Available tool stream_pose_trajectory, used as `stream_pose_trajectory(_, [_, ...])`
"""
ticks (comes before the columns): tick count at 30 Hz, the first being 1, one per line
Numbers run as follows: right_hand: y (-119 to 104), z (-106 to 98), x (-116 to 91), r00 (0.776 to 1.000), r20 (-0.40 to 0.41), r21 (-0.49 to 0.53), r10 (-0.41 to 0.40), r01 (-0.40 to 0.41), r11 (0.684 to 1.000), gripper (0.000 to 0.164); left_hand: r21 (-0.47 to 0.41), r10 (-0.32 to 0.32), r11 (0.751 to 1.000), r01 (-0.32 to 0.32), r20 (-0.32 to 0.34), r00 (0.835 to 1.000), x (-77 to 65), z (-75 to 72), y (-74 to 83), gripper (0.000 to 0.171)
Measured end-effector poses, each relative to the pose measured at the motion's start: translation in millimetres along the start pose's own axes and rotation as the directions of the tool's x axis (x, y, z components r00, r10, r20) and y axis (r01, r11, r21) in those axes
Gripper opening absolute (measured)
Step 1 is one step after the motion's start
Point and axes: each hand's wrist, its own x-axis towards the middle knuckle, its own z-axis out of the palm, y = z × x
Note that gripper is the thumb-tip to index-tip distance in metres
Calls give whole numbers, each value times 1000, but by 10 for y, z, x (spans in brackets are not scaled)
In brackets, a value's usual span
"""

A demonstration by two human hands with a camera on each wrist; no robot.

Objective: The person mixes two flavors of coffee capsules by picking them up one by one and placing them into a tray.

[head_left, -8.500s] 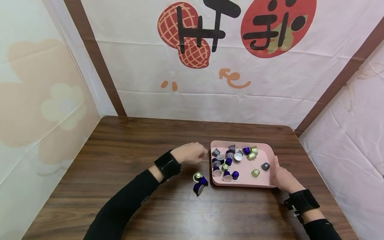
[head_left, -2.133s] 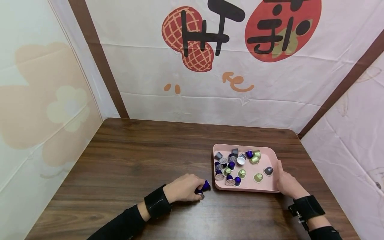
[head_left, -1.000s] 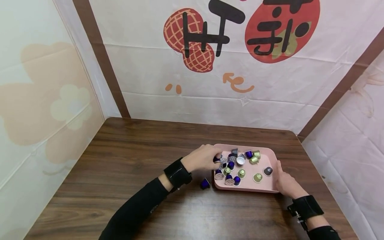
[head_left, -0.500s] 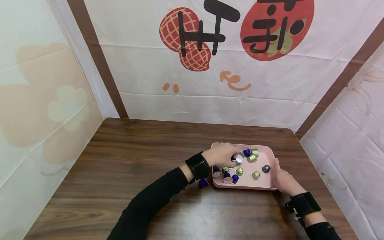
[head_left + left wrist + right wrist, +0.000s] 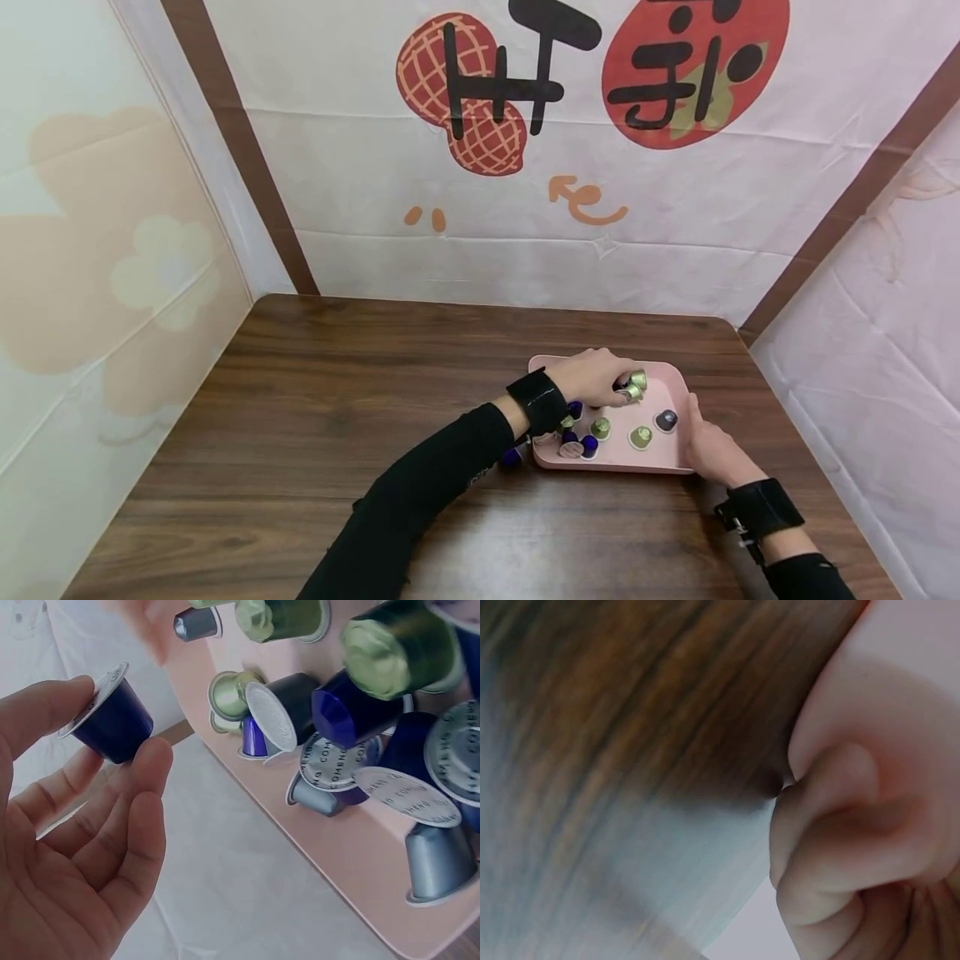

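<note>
My left hand reaches over the pink tray near its far side. In the left wrist view it pinches a dark blue coffee capsule between thumb and fingers, with the foil lid toward the thumb. Beneath and beside this hand lie several green, blue and grey capsules, partly hidden by it in the head view. My right hand holds the tray's right edge, its fingers curled against the pink wall.
A blue capsule lies on the wooden table just left of the tray, half behind my left sleeve. A grey capsule and a green one stand in the tray's right half. Fabric walls surround the table.
My left hand picked up a blue capsule left of the tray and has carried it right across the tray. One capsule stays on the table there. My right hand has kept its place.
</note>
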Motion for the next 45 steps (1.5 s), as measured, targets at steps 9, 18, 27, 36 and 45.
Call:
stream_pose_trajectory(9, [-4, 15, 2, 1000, 7, -25, 17, -17, 1000, 78, 23, -56, 998, 55, 8, 998, 110, 30, 34, 32])
stream_pose_trajectory(18, [-21, 15, -1, 998, 39, -22, 50, -50, 999, 79, 31, 13, 999, -13, 26, 1000, -55, -6, -91, 39])
stream_pose_trajectory(27, [-14, -2, 38, 999, 30, -38, 38, -37, 999, 78, 113, -34, 993, 33, 13, 999, -699, -64, -310, 17])
stream_pose_trajectory(36, [2, -9, 45, 999, 29, -34, 36, -35, 999, 80, 63, -64, 996, 63, 8, 998, -1390, 50, -470, 13])
stream_pose_trajectory(45, [4, 5, 50, 999, 27, -38, 39, -38, 999, 79, 138, -67, 989, 59, 56, 996, -1727, 300, -519, 34])
